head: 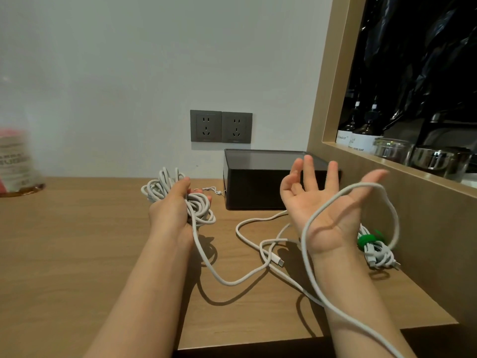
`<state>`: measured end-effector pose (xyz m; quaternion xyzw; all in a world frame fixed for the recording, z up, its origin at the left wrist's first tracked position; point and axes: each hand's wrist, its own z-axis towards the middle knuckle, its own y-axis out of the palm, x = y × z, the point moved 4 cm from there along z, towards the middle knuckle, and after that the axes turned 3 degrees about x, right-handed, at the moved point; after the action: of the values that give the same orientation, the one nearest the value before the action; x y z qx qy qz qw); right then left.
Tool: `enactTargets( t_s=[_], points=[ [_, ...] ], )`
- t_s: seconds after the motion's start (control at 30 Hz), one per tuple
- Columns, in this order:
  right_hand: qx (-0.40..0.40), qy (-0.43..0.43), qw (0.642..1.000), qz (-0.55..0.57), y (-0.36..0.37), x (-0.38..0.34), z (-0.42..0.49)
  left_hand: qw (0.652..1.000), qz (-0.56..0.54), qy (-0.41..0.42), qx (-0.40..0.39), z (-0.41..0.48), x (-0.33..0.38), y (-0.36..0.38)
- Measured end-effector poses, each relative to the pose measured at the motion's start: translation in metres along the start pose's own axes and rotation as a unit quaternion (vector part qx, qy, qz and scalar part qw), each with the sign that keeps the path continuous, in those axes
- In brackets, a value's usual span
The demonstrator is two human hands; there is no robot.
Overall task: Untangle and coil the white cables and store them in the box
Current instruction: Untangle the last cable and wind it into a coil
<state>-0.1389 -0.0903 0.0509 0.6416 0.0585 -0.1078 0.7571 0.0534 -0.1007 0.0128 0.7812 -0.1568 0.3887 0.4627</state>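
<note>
- White cables look light, limp, snag-prone; we'd take the slack between our hands.
- Left hand grips the bundle; right hand lies open, loop draped across.

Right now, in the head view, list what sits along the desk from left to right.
Blurred container → white cable coil gripped by the left hand → black box → green-tied cable bundle. The right hand and the loose cable overlap the box, so they are left out.
</note>
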Motion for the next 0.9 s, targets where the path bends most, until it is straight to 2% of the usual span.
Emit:
enactTargets(
  t_s=[0.07, 0.1, 0.13, 0.17, 0.2, 0.23, 0.27, 0.3, 0.37, 0.43, 0.5, 0.57, 0.73, 0.77, 0.83, 0.9],
  points=[
    [0.018, 0.017, 1.000, 0.001, -0.004, 0.001, 0.002, 1.000, 0.002, 0.004, 0.001, 0.000, -0.001, 0.001],
    [0.040, 0.025, 0.998, -0.043, -0.009, 0.002, 0.002, 1.000, 0.003, 0.006, 0.003, 0.000, -0.001, 0.001],
    [0.046, 0.030, 0.987, -0.151, -0.013, 0.003, 0.002, 1.000, 0.004, 0.007, 0.004, 0.001, -0.001, 0.001],
    [0.035, 0.022, 0.947, -0.320, -0.016, 0.003, 0.003, 1.000, 0.004, 0.008, 0.004, 0.001, -0.002, 0.000],
    [-0.008, 0.010, 0.865, -0.502, -0.016, 0.002, 0.003, 1.000, 0.005, 0.008, 0.004, 0.001, -0.002, 0.000],
    [-0.079, 0.013, 0.759, -0.646, -0.016, 0.005, 0.001, 1.000, 0.004, 0.010, 0.004, 0.003, -0.001, 0.000],
    [-0.149, 0.045, 0.667, -0.729, -0.016, 0.009, -0.003, 1.000, 0.003, 0.013, 0.006, 0.004, 0.000, -0.002],
    [-0.205, 0.097, 0.607, -0.762, -0.018, 0.014, -0.007, 1.000, 0.001, 0.016, 0.009, 0.005, 0.000, -0.003],
    [-0.268, 0.193, 0.544, -0.771, -0.016, 0.021, -0.019, 1.000, -0.008, 0.020, 0.012, 0.007, 0.001, -0.003],
    [-0.296, 0.219, 0.485, -0.793, -0.016, 0.028, -0.023, 1.000, -0.013, 0.023, 0.015, 0.007, 0.001, -0.004],
    [-0.312, 0.219, 0.445, -0.810, -0.017, 0.035, -0.023, 0.999, -0.019, 0.025, 0.016, 0.008, 0.001, -0.004],
    [-0.314, 0.208, 0.424, -0.824, -0.018, 0.040, -0.022, 0.999, -0.034, 0.017, 0.011, 0.011, 0.001, -0.004],
    [-0.224, 0.127, 0.451, -0.854, -0.023, 0.030, -0.009, 0.997, -0.076, -0.023, -0.018, 0.015, 0.002, -0.004],
    [-0.217, 0.110, 0.466, -0.851, -0.021, 0.027, -0.008, 0.996, -0.079, -0.026, -0.022, 0.015, 0.002, -0.003],
    [-0.228, 0.089, 0.521, -0.818, -0.013, 0.023, -0.011, 0.996, -0.078, -0.024, -0.024, 0.016, 0.003, -0.004],
    [-0.270, 0.097, 0.547, -0.786, -0.003, 0.027, -0.017, 0.997, -0.077, -0.017, -0.017, 0.017, 0.003, -0.003]
  ],
)
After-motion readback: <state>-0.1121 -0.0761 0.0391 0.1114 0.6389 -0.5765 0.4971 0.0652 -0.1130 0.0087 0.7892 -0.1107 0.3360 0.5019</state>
